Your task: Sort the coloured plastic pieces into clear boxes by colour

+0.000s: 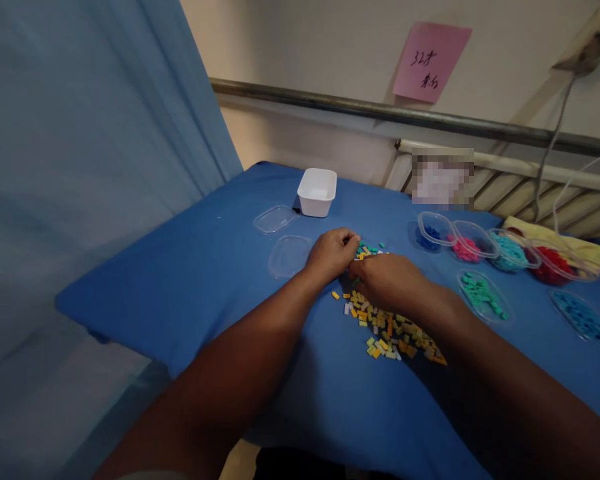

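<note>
On the left of the blue-clothed counter (205, 280) lie two clear plastic lids (289, 256), with a white square plastic tub (317, 192) just behind them. Next, the left hand (331, 253) and right hand (387, 280) meet, fingers curled down onto the far end of a scattered pile of small multicoloured plastic bricks (390, 333). Whether either grip encloses a brick cannot be told. Farther right stand clear plastic tubs of sorted coloured pieces (510, 252).

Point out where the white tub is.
In the head view, the white tub stands near the far edge of the blue table, beyond the left hand and right of a clear lid.
</note>
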Demonstrator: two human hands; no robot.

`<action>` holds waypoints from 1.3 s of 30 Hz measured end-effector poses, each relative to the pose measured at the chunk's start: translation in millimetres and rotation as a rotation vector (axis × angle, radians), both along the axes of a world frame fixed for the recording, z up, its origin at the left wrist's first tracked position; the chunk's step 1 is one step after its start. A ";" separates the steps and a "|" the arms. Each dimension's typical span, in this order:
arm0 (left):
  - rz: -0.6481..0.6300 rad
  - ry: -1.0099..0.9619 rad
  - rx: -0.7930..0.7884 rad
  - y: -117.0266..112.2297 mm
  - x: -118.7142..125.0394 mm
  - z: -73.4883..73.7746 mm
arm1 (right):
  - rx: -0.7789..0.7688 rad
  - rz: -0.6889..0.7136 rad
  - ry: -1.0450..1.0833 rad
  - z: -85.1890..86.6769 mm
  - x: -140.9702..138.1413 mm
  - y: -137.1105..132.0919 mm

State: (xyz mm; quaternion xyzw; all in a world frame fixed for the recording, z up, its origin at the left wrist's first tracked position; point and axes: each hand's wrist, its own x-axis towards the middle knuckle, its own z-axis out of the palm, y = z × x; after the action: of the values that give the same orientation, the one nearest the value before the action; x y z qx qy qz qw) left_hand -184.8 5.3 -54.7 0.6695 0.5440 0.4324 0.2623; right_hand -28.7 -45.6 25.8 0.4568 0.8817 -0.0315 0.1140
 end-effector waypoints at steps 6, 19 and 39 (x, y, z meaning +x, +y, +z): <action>0.010 0.009 -0.011 0.1 0.0 0.1 | -0.023 0.025 0.108 -8.6 4.9 3.2; -0.003 0.009 -0.030 -2.0 -0.1 3.3 | -0.048 -0.366 0.882 -18.5 143.4 1.6; -0.376 0.846 0.033 -20.7 -26.5 49.4 | 0.272 -0.676 0.731 -63.0 248.0 -8.6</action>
State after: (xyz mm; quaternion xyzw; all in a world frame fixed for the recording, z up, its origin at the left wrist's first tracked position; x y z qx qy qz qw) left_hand -211.3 -15.4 -5.3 0.8782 0.4655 0.0750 0.0805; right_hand 219.3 -54.1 -37.2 0.6860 0.6632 -0.1091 -0.2785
